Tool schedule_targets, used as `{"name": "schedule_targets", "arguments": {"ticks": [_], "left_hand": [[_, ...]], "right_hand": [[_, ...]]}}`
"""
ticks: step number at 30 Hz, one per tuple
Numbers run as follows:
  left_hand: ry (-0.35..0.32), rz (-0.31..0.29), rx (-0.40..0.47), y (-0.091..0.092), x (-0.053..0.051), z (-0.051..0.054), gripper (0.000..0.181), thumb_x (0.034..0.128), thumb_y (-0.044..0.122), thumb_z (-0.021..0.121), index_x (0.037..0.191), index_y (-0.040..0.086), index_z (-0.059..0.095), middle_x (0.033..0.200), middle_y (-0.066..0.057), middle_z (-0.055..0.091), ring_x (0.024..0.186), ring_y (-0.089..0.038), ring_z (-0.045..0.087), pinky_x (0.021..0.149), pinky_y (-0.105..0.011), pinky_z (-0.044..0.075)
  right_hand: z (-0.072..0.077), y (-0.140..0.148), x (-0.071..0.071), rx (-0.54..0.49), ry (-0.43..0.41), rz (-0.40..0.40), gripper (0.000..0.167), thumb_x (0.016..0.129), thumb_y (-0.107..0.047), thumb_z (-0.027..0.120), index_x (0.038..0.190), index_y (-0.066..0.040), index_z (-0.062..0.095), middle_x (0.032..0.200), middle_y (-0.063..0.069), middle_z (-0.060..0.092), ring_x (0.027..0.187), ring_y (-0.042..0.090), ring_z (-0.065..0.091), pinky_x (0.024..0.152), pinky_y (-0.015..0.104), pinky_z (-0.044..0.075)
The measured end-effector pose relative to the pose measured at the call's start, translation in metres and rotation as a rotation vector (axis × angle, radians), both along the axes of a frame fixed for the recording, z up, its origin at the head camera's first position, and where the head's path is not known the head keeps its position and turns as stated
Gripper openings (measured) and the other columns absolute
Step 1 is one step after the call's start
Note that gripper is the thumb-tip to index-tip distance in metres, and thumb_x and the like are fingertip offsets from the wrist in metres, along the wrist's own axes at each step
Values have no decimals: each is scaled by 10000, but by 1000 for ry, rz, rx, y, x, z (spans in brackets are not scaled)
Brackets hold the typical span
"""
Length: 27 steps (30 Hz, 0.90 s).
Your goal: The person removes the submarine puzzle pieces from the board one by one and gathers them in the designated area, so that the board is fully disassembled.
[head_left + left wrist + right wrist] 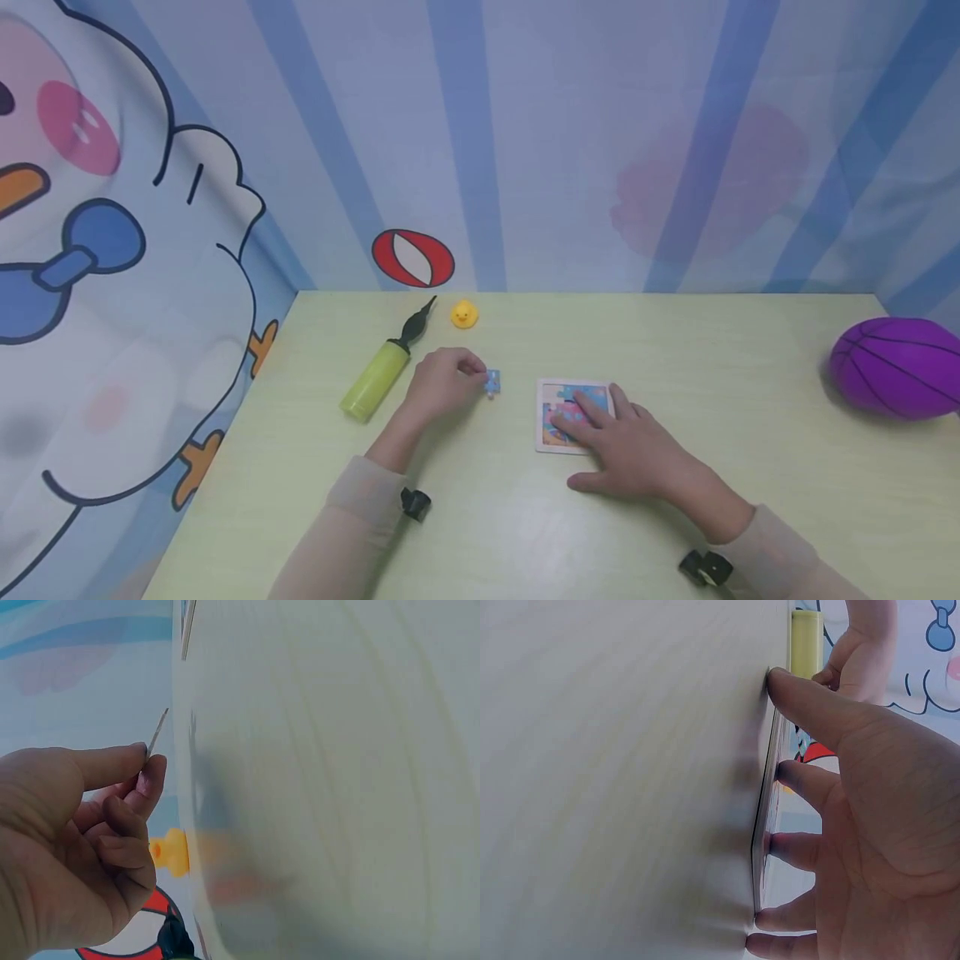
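My left hand (444, 385) pinches a small blue jigsaw piece (492, 382) between thumb and fingertip, left of the puzzle board. Seen edge-on in the left wrist view, the piece (158, 730) is a thin sliver held away from the table. A square, white-framed jigsaw board (538, 417) lies flat with pink and blue pieces in it. Across it spreads my right hand (636, 450), fingers straight and apart. Two of its fingertips rest on the picture, while the thumb touches the table below, as the right wrist view shows. That hand hides the board's lower right part.
A yellow-green hand pump (377, 379) with a black nozzle lies left of my left hand. Behind it sits a yellow rubber duck (464, 315). At the table's right edge is a purple ball (896, 368). A printed cloth backdrop (555, 150) rises behind the table.
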<state>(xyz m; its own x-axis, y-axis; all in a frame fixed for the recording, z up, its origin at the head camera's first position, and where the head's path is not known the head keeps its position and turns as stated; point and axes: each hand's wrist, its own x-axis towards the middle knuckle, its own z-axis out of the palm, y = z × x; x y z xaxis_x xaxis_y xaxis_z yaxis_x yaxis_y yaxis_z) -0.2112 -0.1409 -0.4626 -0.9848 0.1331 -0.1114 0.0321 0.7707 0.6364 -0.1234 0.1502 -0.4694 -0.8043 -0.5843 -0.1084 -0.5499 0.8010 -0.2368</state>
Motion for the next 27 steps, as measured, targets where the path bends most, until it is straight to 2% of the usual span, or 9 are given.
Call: {"name": "schedule_targets", "arguments": {"ticks": [6,15,20,27], "left_hand": [[-23,7,-14,-16,-1,0,89,956,244,748,980,161,768,921,35,697,886,-193,624,813,-382,520],[-83,62,-24,-33,-2,0,74,968,199,745,992,130,758,943,-4,692,893,-206,623,809,-380,526],[-76,78,-60,-36,-2,-1,65,967,181,743,990,121,751,919,-8,688,861,-205,622,789,-371,521],[-45,56,-124,-37,-2,-2,49,968,160,741,988,115,744,922,-10,681,858,-207,608,791,-367,514]], "right_hand": [[0,0,-1,-5,-2,1,812,908,-643,682,1596,-296,427,1642,190,340,1427,665,215,1076,709,334],[-1,0,0,-19,0,7,809,912,-641,679,1596,-290,428,1643,192,336,1432,661,210,1082,705,328],[0,1,0,-19,0,8,809,914,-639,678,1597,-286,425,1643,198,334,1430,663,211,1080,708,328],[-1,1,-1,-10,-2,9,812,916,-659,663,1600,-295,420,1643,197,335,1430,660,215,1077,699,337]]}}
